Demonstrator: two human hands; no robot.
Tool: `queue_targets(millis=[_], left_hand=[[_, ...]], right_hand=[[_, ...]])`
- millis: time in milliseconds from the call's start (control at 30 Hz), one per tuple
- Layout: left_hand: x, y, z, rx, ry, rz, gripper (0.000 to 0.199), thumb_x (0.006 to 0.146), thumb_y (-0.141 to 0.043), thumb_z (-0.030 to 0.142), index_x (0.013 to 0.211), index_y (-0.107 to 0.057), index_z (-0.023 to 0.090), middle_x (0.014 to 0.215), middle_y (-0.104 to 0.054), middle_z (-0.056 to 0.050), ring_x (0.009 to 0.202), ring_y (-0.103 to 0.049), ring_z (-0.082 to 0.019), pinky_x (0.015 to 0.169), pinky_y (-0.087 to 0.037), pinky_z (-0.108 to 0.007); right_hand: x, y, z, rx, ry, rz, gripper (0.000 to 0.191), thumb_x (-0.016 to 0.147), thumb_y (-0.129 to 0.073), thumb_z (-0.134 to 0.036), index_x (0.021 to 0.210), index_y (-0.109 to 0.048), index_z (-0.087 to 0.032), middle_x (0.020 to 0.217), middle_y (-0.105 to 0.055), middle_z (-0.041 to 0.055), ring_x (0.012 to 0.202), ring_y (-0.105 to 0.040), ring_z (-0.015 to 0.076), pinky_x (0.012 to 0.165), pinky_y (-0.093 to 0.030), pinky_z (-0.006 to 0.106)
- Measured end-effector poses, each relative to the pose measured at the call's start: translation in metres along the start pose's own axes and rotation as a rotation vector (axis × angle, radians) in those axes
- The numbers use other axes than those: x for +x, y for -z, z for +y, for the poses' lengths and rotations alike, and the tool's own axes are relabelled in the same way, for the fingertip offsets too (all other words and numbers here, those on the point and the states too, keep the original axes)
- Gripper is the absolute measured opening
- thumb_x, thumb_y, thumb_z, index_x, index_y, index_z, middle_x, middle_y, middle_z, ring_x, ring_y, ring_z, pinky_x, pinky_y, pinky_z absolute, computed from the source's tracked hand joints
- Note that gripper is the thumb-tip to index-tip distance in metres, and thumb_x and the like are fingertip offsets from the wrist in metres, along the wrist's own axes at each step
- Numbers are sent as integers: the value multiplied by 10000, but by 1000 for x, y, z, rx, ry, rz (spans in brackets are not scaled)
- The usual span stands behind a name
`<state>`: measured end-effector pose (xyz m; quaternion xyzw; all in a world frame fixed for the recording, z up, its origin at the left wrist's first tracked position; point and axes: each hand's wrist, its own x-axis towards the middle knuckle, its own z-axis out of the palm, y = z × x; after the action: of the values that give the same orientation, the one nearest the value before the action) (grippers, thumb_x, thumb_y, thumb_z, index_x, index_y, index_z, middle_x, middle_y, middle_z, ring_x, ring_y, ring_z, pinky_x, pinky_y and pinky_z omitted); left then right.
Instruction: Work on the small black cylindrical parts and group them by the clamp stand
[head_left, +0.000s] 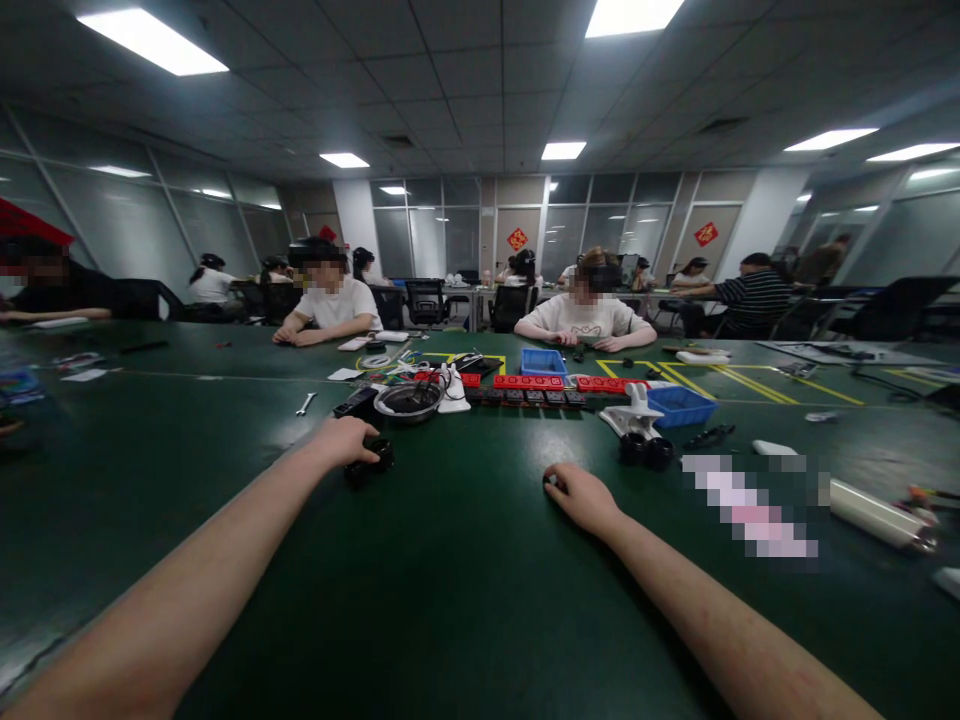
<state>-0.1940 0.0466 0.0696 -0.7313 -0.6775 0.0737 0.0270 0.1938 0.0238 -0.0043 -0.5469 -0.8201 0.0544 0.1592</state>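
Observation:
My left hand [347, 441] reaches out to the left of centre, its fingers closed at a black rounded part [381, 458] on the green table. The hand covers some of that part, so its full shape is hidden. Right of centre, my right hand [583, 498] rests low over the tabletop. Its fingers are curled around a small black piece [553, 482], mostly concealed by the fingertips. Just beyond my left hand are a dark box-shaped device [356, 403] and a round metal bowl [409, 402]. A white stand [634, 415] with two black cylinders [646, 451] is to the right of my right hand.
Red blocks [529, 382] line the table's middle near a blue bin [544, 361] and another blue bin [681, 405]. A wrench [305, 404] lies left. A pale cylinder [877, 512] lies right. Two people [334, 305] [589, 315] sit opposite.

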Motion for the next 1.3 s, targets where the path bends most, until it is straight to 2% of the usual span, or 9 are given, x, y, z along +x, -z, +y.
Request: queue_targets(millis=[100, 267, 433, 567, 700, 867, 1000, 1200, 1300], left_hand=[[7, -1, -1, -14, 10, -56, 417, 598, -533, 472, 982, -566, 312, 978, -611, -8, 885, -535, -202, 658, -363, -228], [13, 1, -1, 9, -21, -59, 451, 572, -534, 523, 954, -585, 289, 982, -611, -13, 885, -535, -208, 664, -362, -226], [23, 6, 14, 45, -63, -41, 422, 598, -530, 499, 930, -601, 249, 971, -612, -46, 873, -539, -219, 643, -366, -233], [35, 13, 48, 61, -141, -27, 391, 603, -550, 470, 915, -609, 241, 915, -626, -52, 825, -554, -221, 633, -367, -245], [41, 21, 101, 66, -265, 2, 354, 604, -570, 455, 883, -618, 242, 879, -633, -49, 836, -546, -224, 675, -355, -263], [35, 28, 170, 55, -441, 65, 344, 624, -564, 441, 906, -606, 248, 890, -629, -42, 861, -534, -217, 698, -342, -264], [22, 32, 212, 39, -577, 97, 356, 635, -550, 442, 928, -596, 245, 909, -621, -36, 877, -527, -217, 696, -349, -268], [-6, 33, 240, -28, -776, 166, 334, 664, -541, 412, 951, -576, 244, 906, -607, -33, 863, -519, -212, 687, -368, -277], [-21, 29, 239, -92, -806, 194, 333, 664, -559, 389, 959, -566, 234, 905, -599, -35, 869, -508, -211, 709, -368, -292]], right_hand=[[0, 0, 0, -2, -2, -1, 222, 771, -413, -314, 930, -525, -206, 843, -547, 32, 752, -509, 145, 600, -350, 220], [2, -2, 2, 0, -1, 0, 234, 773, -409, -324, 938, -526, -208, 844, -548, 34, 757, -507, 150, 601, -349, 225], [2, -1, 4, 0, 7, 9, 225, 770, -415, -330, 926, -529, -214, 833, -552, 30, 738, -507, 149, 590, -345, 224], [1, 0, 3, -12, -1, 14, 224, 768, -420, -330, 927, -528, -215, 842, -556, 32, 736, -507, 151, 579, -337, 225], [0, -1, 3, -18, -3, 27, 221, 765, -424, -327, 920, -531, -212, 839, -558, 32, 734, -504, 150, 592, -333, 227], [0, -2, 6, 26, -15, 38, 221, 769, -416, -331, 911, -537, -212, 848, -563, 32, 732, -506, 147, 597, -336, 228], [2, -5, 10, 153, -63, 76, 215, 766, -417, -300, 917, -536, -203, 832, -574, 34, 726, -512, 144, 607, -346, 229], [8, -6, 20, 390, -94, 132, 193, 749, -402, -223, 868, -545, -172, 716, -564, 21, 681, -504, 138, 629, -364, 242], [9, 2, 25, 494, -65, 44, 233, 700, -421, -142, 911, -521, -141, 695, -546, 7, 655, -499, 119, 626, -383, 229]])
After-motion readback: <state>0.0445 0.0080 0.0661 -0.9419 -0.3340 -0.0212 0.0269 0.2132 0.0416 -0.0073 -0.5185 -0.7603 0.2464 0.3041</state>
